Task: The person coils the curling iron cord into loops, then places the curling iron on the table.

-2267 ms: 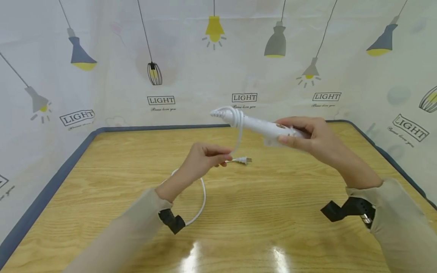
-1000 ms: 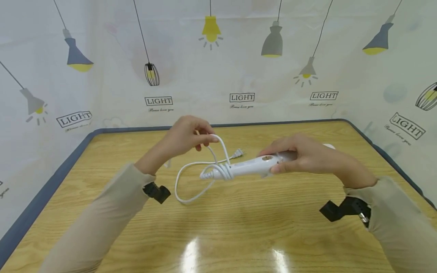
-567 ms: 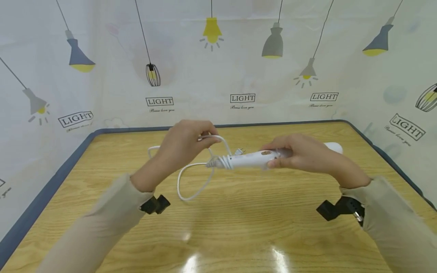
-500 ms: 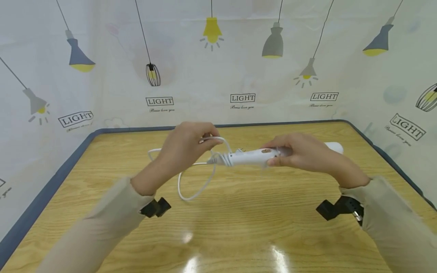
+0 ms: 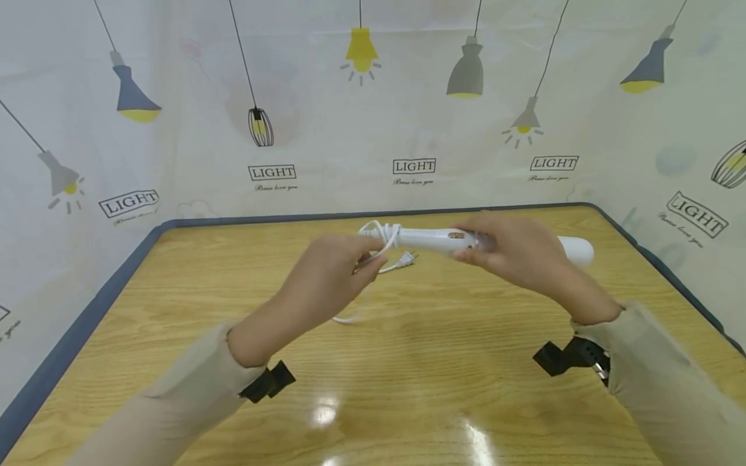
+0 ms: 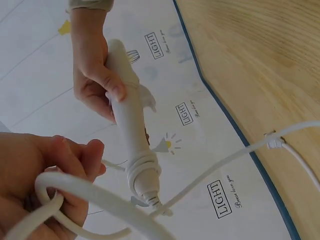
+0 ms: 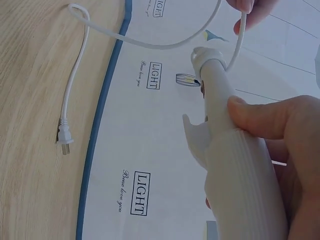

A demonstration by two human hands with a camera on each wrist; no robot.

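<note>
My right hand (image 5: 524, 249) grips a white curling iron (image 5: 428, 238) around its middle, holding it above the table and roughly level. In the right wrist view its thumb lever (image 7: 196, 139) sticks out from the side. Several turns of the white cord (image 5: 394, 234) lie around the handle's end. Just left of that end, my left hand (image 5: 326, 275) pinches the cord between thumb and fingers. The left wrist view shows a cord loop (image 6: 107, 197) passing through those fingers. The two-pin plug (image 7: 64, 135) lies on the table, with part of the cord trailing to it.
A wood-grain table (image 5: 443, 375) with a dark blue edge (image 5: 280, 220) lies beneath both hands. Behind it stands a pale curtain (image 5: 326, 129) printed with lamps and the word LIGHT. Each wrist wears a black strap mount (image 5: 268, 382).
My left hand has carried the cord from above and behind the handle's end down to its near side. The curling iron's cord end has risen. The right hand keeps its grip.
</note>
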